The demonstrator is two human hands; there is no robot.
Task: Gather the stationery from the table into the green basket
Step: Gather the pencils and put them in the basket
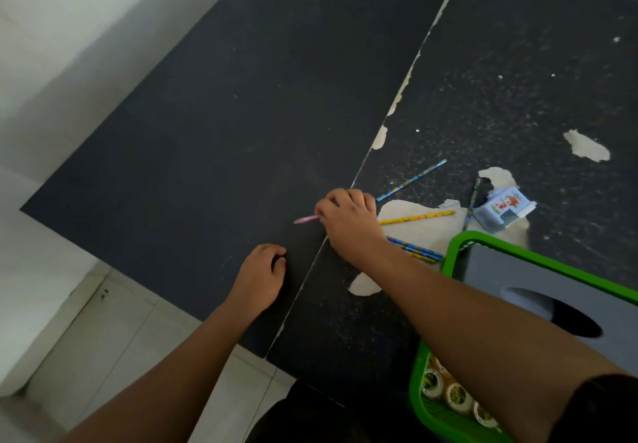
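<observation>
**Pink pencil in the grasp**

While the left hand (pixel 262 275) rests curled and empty on the table (pixel 207 114), likely as a brace, the right hand (pixel 348 221) has its fingers clamped on a pink pencil (pixel 305 219). It lies almost level, its long axis left-right, free end pointing left. Further right, more pencils (pixel 416 217) lie scattered, near the basket (pixel 455 252).
</observation>
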